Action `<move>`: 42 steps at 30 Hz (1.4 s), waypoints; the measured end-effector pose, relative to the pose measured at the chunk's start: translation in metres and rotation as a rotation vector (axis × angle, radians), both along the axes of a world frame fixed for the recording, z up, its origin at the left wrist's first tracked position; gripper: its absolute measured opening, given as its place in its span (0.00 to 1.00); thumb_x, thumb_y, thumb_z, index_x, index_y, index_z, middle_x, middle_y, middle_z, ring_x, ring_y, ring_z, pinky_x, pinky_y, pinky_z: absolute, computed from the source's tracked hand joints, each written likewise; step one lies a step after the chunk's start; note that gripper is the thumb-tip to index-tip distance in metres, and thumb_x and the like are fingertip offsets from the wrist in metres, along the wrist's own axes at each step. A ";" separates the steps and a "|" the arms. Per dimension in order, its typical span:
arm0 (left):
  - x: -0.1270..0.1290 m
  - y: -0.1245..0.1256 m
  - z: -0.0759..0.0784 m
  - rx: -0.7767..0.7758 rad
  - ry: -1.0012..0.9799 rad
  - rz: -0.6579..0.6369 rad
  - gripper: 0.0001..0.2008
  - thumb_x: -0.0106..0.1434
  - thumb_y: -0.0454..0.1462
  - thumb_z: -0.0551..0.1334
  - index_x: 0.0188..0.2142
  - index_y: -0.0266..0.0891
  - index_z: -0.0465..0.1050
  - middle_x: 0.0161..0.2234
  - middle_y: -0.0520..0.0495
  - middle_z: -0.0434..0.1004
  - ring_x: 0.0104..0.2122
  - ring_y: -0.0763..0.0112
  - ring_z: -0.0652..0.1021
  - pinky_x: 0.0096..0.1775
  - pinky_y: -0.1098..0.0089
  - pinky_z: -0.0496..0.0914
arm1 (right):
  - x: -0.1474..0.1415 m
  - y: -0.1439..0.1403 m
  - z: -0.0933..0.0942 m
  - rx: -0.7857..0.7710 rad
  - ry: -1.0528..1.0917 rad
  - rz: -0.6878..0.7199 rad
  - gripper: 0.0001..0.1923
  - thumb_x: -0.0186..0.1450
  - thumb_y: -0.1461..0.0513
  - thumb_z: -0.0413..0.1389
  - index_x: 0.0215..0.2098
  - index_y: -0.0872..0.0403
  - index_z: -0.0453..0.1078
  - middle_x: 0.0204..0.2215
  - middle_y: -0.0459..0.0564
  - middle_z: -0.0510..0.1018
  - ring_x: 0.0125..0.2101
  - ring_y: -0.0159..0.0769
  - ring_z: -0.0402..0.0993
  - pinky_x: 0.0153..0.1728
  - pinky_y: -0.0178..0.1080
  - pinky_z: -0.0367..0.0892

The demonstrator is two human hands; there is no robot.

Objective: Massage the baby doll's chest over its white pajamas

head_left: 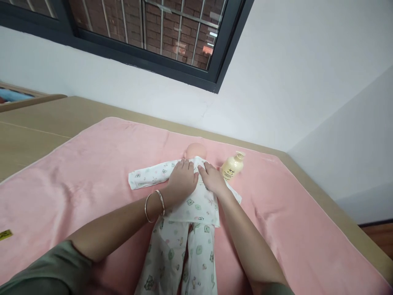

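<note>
My left hand [183,178] and right hand [212,178] lay palm-down on the chest of the printed top [195,209], fingers extended and gripping nothing that I could see. Side by side like that, they seemed to keep the cloth flat. The doll's head [197,150] showed just beyond my fingertips; nearer me than my wrists lay the similarly printed trousers [170,250]. The pump bottle [232,167] was just right of my right hand, handily close, I judged. The pink blanket [92,164] beneath probably gave padding.
</note>
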State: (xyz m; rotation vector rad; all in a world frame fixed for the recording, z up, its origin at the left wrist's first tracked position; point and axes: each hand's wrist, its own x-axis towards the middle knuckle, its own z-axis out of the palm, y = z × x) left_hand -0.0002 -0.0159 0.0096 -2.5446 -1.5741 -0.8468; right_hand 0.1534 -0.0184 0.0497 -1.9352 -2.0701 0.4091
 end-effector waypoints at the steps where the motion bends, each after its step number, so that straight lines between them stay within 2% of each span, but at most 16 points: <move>1: 0.001 -0.003 -0.001 0.012 0.006 0.003 0.23 0.73 0.40 0.48 0.57 0.24 0.67 0.58 0.23 0.72 0.61 0.45 0.70 0.61 0.49 0.63 | 0.003 0.004 -0.002 -0.020 0.032 -0.003 0.26 0.76 0.48 0.37 0.56 0.54 0.67 0.59 0.60 0.74 0.62 0.51 0.66 0.66 0.59 0.43; 3: -0.001 0.000 0.000 -0.012 0.015 -0.008 0.24 0.74 0.41 0.47 0.57 0.24 0.68 0.57 0.24 0.74 0.61 0.46 0.71 0.61 0.50 0.63 | 0.004 0.005 -0.002 -0.029 0.053 0.005 0.26 0.76 0.47 0.38 0.57 0.53 0.67 0.60 0.59 0.74 0.63 0.51 0.65 0.66 0.59 0.44; 6: -0.011 0.019 0.004 -0.116 0.014 -0.053 0.24 0.74 0.44 0.47 0.55 0.26 0.70 0.55 0.28 0.76 0.58 0.50 0.73 0.61 0.53 0.64 | -0.006 -0.008 0.003 0.029 -0.032 0.021 0.24 0.76 0.52 0.39 0.59 0.56 0.66 0.62 0.63 0.72 0.65 0.52 0.62 0.67 0.59 0.41; 10: -0.020 0.038 0.005 -0.199 -0.004 -0.053 0.26 0.73 0.47 0.49 0.58 0.27 0.67 0.60 0.28 0.72 0.61 0.51 0.71 0.62 0.55 0.63 | -0.023 -0.026 0.008 0.083 -0.158 0.060 0.20 0.75 0.59 0.39 0.52 0.56 0.70 0.54 0.64 0.78 0.60 0.51 0.68 0.68 0.60 0.37; 12: -0.017 0.033 0.002 -0.171 0.012 -0.039 0.26 0.73 0.45 0.49 0.58 0.26 0.67 0.60 0.28 0.72 0.61 0.49 0.71 0.62 0.53 0.62 | -0.022 -0.024 0.005 0.090 -0.140 0.057 0.21 0.76 0.57 0.38 0.52 0.56 0.70 0.56 0.65 0.77 0.61 0.52 0.68 0.68 0.61 0.36; 15: -0.008 0.012 -0.001 -0.085 0.051 -0.022 0.24 0.73 0.43 0.49 0.58 0.27 0.67 0.58 0.27 0.73 0.62 0.46 0.70 0.61 0.49 0.62 | -0.011 -0.009 -0.005 0.080 -0.026 0.023 0.24 0.77 0.53 0.37 0.57 0.55 0.67 0.63 0.62 0.71 0.66 0.50 0.60 0.68 0.62 0.36; 18: 0.000 -0.006 -0.001 -0.025 0.041 -0.015 0.25 0.72 0.43 0.51 0.60 0.27 0.66 0.61 0.25 0.70 0.63 0.44 0.68 0.62 0.48 0.61 | 0.000 0.005 -0.010 0.023 0.072 -0.009 0.25 0.77 0.51 0.37 0.60 0.54 0.65 0.65 0.59 0.68 0.68 0.49 0.57 0.68 0.61 0.37; 21: -0.001 -0.004 0.004 -0.044 0.017 -0.050 0.23 0.74 0.44 0.48 0.57 0.29 0.68 0.58 0.26 0.72 0.62 0.46 0.70 0.61 0.49 0.62 | -0.003 0.000 -0.005 0.018 0.017 -0.014 0.25 0.77 0.54 0.37 0.63 0.56 0.63 0.66 0.62 0.67 0.70 0.50 0.54 0.69 0.61 0.37; 24: -0.010 0.014 0.009 -0.133 -0.014 -0.081 0.23 0.75 0.44 0.44 0.51 0.32 0.71 0.52 0.31 0.77 0.55 0.52 0.75 0.58 0.53 0.66 | -0.015 -0.017 0.003 0.069 -0.148 0.020 0.24 0.76 0.59 0.38 0.60 0.60 0.66 0.61 0.67 0.72 0.66 0.54 0.61 0.68 0.62 0.35; 27: -0.015 0.026 0.009 -0.194 -0.050 -0.044 0.21 0.75 0.43 0.46 0.50 0.32 0.71 0.49 0.33 0.78 0.51 0.54 0.76 0.56 0.55 0.67 | -0.023 -0.026 0.005 0.094 -0.240 0.065 0.22 0.74 0.62 0.40 0.57 0.61 0.69 0.58 0.68 0.75 0.63 0.54 0.66 0.69 0.59 0.39; 32: -0.009 0.019 0.006 -0.125 -0.048 0.020 0.19 0.72 0.42 0.51 0.52 0.30 0.71 0.52 0.30 0.77 0.55 0.48 0.74 0.58 0.51 0.66 | -0.011 -0.008 -0.003 0.058 -0.091 0.001 0.27 0.76 0.55 0.38 0.67 0.59 0.60 0.68 0.63 0.64 0.69 0.52 0.55 0.68 0.61 0.41; 35: -0.010 0.017 0.012 -0.154 -0.051 -0.022 0.19 0.71 0.42 0.51 0.50 0.32 0.72 0.49 0.32 0.79 0.52 0.49 0.76 0.56 0.52 0.67 | -0.002 -0.002 -0.003 0.037 -0.001 -0.008 0.28 0.76 0.52 0.39 0.66 0.57 0.62 0.68 0.61 0.63 0.70 0.51 0.54 0.68 0.61 0.42; 37: -0.015 0.020 0.018 -0.211 -0.101 -0.048 0.18 0.71 0.42 0.50 0.47 0.35 0.74 0.47 0.35 0.80 0.50 0.51 0.78 0.54 0.55 0.69 | -0.004 -0.005 -0.001 0.106 0.000 -0.009 0.28 0.76 0.53 0.41 0.67 0.57 0.62 0.69 0.63 0.62 0.71 0.51 0.52 0.69 0.61 0.39; 40: -0.024 0.028 0.027 -0.286 -0.224 -0.055 0.18 0.71 0.41 0.49 0.44 0.37 0.76 0.45 0.38 0.82 0.47 0.56 0.79 0.52 0.60 0.71 | -0.016 -0.015 -0.002 0.256 -0.016 0.028 0.29 0.75 0.54 0.43 0.71 0.57 0.56 0.72 0.63 0.54 0.73 0.49 0.45 0.70 0.61 0.31; 42: -0.030 0.032 0.033 -0.325 -0.292 -0.055 0.19 0.71 0.42 0.48 0.43 0.38 0.76 0.45 0.39 0.83 0.46 0.57 0.80 0.50 0.62 0.72 | -0.024 -0.020 -0.006 0.248 -0.025 0.096 0.30 0.75 0.53 0.43 0.72 0.55 0.54 0.73 0.60 0.52 0.73 0.48 0.42 0.70 0.62 0.30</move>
